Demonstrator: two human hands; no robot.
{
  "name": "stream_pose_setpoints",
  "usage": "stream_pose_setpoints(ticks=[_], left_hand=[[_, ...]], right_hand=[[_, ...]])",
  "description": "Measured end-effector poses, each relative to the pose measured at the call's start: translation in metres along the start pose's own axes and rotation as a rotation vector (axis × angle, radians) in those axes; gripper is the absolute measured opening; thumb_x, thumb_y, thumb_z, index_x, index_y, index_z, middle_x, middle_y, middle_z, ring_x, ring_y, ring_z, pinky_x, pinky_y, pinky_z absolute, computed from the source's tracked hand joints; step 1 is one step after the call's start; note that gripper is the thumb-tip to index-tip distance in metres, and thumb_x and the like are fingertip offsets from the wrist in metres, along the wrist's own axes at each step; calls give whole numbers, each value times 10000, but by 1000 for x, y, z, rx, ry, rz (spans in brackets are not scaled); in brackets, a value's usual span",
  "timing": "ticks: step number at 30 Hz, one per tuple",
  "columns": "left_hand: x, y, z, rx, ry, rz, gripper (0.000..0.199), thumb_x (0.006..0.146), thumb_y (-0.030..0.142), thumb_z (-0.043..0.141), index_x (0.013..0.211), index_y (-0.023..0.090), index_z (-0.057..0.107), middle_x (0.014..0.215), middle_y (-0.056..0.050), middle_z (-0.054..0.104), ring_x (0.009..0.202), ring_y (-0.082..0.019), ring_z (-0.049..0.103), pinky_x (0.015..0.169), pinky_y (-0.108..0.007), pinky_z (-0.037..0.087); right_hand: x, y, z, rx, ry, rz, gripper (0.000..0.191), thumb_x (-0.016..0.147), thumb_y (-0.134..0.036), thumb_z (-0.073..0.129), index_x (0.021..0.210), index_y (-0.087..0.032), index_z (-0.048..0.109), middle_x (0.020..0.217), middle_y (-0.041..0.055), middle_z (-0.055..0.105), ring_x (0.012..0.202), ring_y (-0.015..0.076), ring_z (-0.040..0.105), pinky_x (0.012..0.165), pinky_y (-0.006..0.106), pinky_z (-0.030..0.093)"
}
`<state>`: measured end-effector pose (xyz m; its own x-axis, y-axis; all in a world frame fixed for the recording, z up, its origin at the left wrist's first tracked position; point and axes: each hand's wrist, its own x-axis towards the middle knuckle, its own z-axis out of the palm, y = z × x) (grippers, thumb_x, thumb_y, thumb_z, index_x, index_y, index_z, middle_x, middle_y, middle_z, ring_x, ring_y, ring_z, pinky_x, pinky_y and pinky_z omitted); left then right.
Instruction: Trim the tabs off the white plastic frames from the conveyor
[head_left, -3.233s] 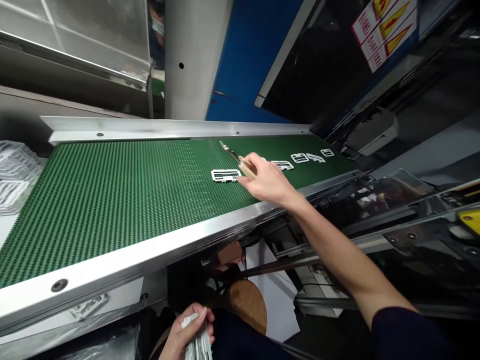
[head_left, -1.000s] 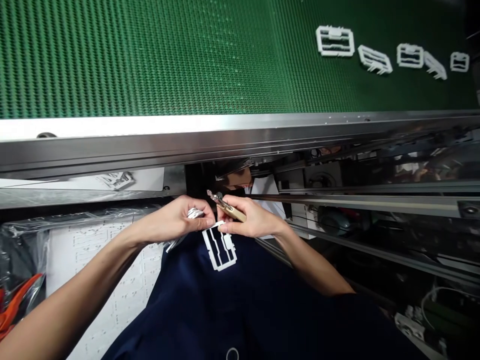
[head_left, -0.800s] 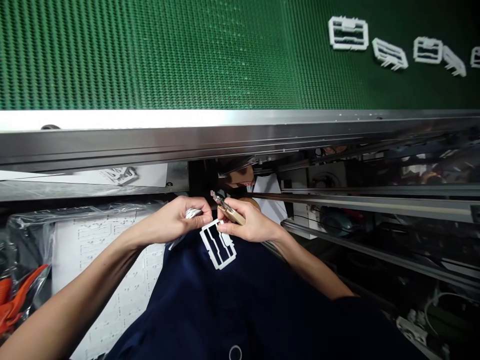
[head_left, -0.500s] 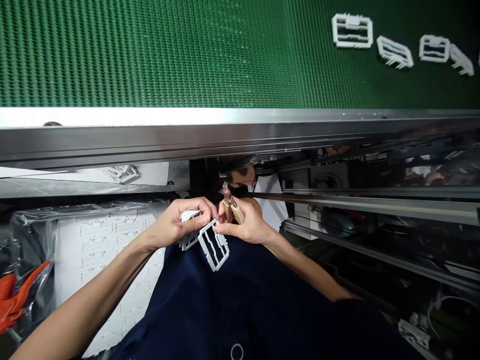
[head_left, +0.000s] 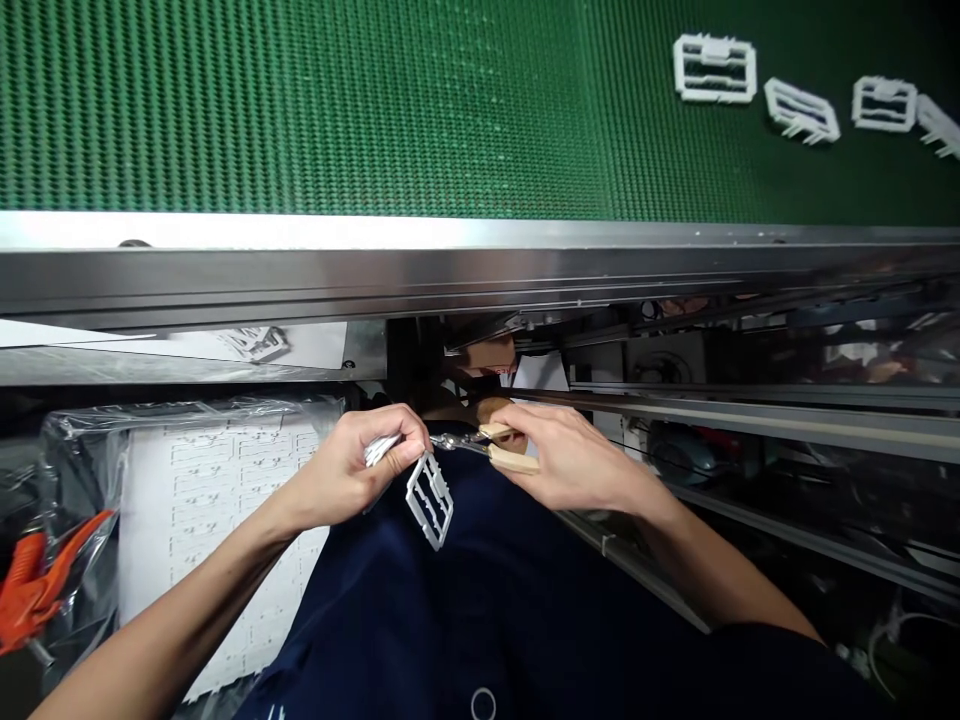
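Note:
My left hand [head_left: 369,462] is closed on white plastic frames. One frame [head_left: 430,502] hangs tilted from its thumb and fingertips, while others [head_left: 381,450] are bunched in the palm, mostly hidden. My right hand [head_left: 574,455] grips the cream handles of a pair of nippers [head_left: 514,457]. The metal jaws of the nippers point left and meet the top of the hanging frame beside my left fingertips. Whether the jaws are closed on the plastic is too small to tell. Both hands are in front of my dark blue clothing.
A green conveyor belt [head_left: 300,110] runs across the top behind a metal rail [head_left: 375,275]. Several white frames [head_left: 715,70] lie on its right part. At left are an orange-handled tool [head_left: 52,580] and printed sheets [head_left: 225,540] under plastic. Metal bars [head_left: 750,412] extend at right.
My right hand has let go of the hanging frame and moved right. The nippers have swung from pointing up to pointing left at the frame. My left hand still holds the frames.

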<state>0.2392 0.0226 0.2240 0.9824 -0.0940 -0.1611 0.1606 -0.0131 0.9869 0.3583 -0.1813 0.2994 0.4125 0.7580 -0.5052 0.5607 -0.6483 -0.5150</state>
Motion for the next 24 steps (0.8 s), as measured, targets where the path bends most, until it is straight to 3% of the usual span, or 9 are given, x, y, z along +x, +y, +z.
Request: stream_pose_setpoints(ticks=[4, 10, 16, 20, 24], left_hand=[[3, 0, 3, -2, -14, -25, 198, 857, 294, 532, 713, 172, 593, 742, -50, 621, 673, -190, 563, 645, -279, 431], [4, 2, 4, 51, -53, -29, 234, 896, 315, 481, 755, 160, 587, 772, -52, 613, 705, -184, 560, 668, -281, 429], [4, 6, 3, 60, -102, -49, 222, 905, 307, 470, 757, 156, 538, 765, -31, 581, 696, -166, 528, 658, -291, 408], [8, 7, 6, 65, -121, -54, 217, 902, 293, 478, 741, 155, 523, 746, -22, 573, 682, -159, 520, 641, -288, 393], [9, 4, 8, 34, -122, -82, 220, 901, 301, 483, 745, 153, 528, 738, -19, 571, 679, -158, 515, 633, -285, 385]], right_hand=[[-4, -6, -14, -235, -93, -11, 150, 807, -317, 552, 912, -210, 556, 814, 31, 615, 711, 171, 548, 594, 266, 335], [4, -14, -22, -404, -162, -85, 165, 801, -350, 544, 856, -195, 548, 751, 50, 608, 641, 187, 547, 558, 286, 311], [6, -29, -41, -584, -233, -118, 211, 785, -242, 494, 966, -172, 577, 760, 67, 627, 646, 215, 585, 552, 285, 305], [19, -40, -51, -611, -327, -115, 165, 734, -219, 530, 865, -171, 617, 613, 41, 586, 495, 176, 524, 489, 267, 243], [35, -36, -59, -475, -405, -97, 82, 717, -262, 600, 714, -183, 619, 512, 11, 521, 412, 120, 427, 458, 259, 212]])
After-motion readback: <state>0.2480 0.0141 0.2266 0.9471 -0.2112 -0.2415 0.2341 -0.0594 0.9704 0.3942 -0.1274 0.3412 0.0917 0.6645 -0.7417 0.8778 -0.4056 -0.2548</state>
